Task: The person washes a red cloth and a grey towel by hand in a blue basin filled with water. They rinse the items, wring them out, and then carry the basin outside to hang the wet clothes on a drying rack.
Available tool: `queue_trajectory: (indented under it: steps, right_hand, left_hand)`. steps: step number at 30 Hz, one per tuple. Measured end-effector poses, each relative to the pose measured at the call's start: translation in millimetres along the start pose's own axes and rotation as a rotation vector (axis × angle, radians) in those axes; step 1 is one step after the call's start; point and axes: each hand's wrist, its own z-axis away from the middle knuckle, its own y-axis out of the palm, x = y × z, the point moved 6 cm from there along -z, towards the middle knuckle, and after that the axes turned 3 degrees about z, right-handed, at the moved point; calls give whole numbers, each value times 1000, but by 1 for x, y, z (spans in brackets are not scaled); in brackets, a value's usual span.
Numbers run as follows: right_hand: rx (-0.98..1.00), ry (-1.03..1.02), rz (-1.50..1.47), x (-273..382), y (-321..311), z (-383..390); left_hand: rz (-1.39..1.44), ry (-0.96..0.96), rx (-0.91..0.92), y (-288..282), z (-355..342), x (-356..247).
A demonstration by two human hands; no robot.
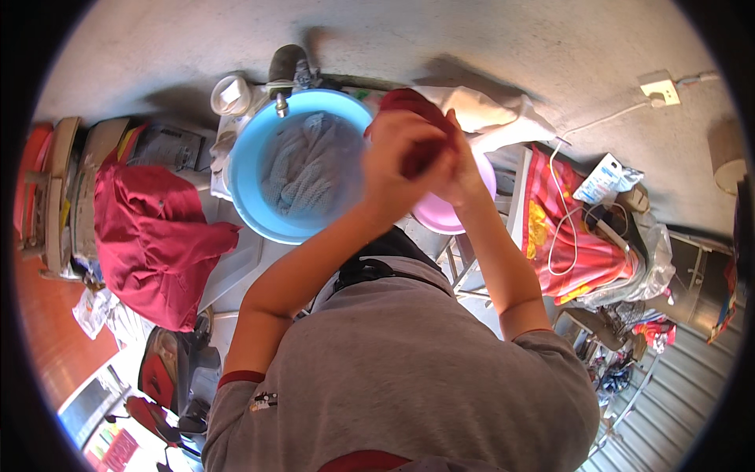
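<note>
Nearest to the camera is the person's own grey shirt (pixel 440 370), with a dark red edge on the left sleeve. Beyond it, the dark red cloth (pixel 405 101) is held up between both hands, near the blue basin (pixel 245 177) and the pink basin (pixel 444 218). The left hand (pixel 397 153) is curled around the bunched cloth, a little blurred; the right hand (pixel 465 177) grips it from the other side, although some of its fingers are hidden.

The cloth looks soft and gathers easily, so I judge it is not fragile. Whether it is wet I cannot tell; if so, it would become heavier and rather slippery. The best hold is probably a full fist at each bunched end, and not a pinch on one loose edge.

As for writing, the white and blue package (pixel 602 179) at right carries printing, too small to read surely. On the cloth I see no label.
</note>
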Motion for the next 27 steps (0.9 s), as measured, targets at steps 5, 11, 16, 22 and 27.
queue_trajectory:
  steps: [5,11,16,22,27]
  right_hand:
    - [-254,-135,29,36,-89,83]
    - [-621,112,259,17,-258,124]
    - [-928,-111,762,-7,-415,71]
    - [-1326,-85,978,-10,-475,24]
    - [-1067,78,1286,9,-441,-1]
  left_hand:
    - [372,57,673,73,46,-24]
    - [9,-421,697,22,112,99]
    - [-297,-851,464,-90,117,178]
    - [-668,-1009,644,-164,195,245]
    - [-733,-1074,623,-154,220,278]
